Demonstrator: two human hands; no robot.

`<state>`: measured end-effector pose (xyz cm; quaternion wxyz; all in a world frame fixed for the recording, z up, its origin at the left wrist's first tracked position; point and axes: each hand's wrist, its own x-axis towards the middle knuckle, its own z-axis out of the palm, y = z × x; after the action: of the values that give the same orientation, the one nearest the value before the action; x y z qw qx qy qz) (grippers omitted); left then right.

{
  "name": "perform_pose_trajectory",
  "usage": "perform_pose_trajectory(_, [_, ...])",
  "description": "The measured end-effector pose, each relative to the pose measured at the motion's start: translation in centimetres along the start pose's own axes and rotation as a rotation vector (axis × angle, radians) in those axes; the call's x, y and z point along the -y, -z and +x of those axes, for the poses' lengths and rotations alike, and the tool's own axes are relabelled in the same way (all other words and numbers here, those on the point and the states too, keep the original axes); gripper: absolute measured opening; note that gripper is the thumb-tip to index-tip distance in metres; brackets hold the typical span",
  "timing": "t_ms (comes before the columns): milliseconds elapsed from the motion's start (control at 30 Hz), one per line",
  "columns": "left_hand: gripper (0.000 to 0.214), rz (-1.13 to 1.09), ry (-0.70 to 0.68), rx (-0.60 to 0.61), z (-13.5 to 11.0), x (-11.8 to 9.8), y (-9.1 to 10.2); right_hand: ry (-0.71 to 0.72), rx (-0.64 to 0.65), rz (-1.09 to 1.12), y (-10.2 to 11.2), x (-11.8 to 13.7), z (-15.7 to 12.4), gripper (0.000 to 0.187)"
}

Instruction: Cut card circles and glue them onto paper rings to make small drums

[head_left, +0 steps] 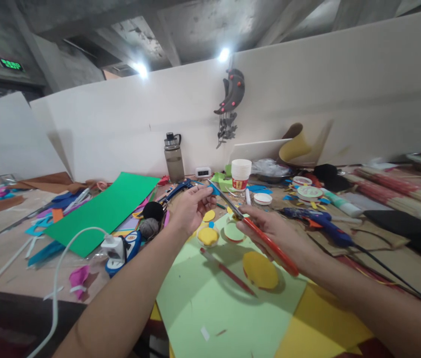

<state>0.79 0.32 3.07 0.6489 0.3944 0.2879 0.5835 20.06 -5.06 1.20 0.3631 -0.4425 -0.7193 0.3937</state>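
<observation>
My left hand pinches a small piece of blue paper between thumb and fingers. In my right hand is a pair of scissors with red handles, its blades pointing up and left and reaching the blue piece. Whether the blades are apart cannot be made out. Below the hands, a pale green sheet bears a red pencil, a yellow paper disc, a small round lid with yellow on it and a light green disc.
A water bottle and a stack of paper cups stand at the back. On the left lie a green sheet and a power strip with a white cable. A blue glue gun with a trailing cord lies on the right.
</observation>
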Motion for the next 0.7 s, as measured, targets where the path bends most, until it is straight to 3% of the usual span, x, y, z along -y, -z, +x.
perform_pose_trajectory(300, [0.026, -0.002, -0.076, 0.026, -0.23, -0.40, -0.23, 0.120, -0.064, -0.147, 0.38, -0.81, 0.74, 0.049])
perform_pose_trajectory(700, [0.025, 0.024, -0.052, 0.007, -0.45, 0.56, -0.33, 0.071, 0.006, -0.185, 0.35, -0.10, 0.52, 0.037])
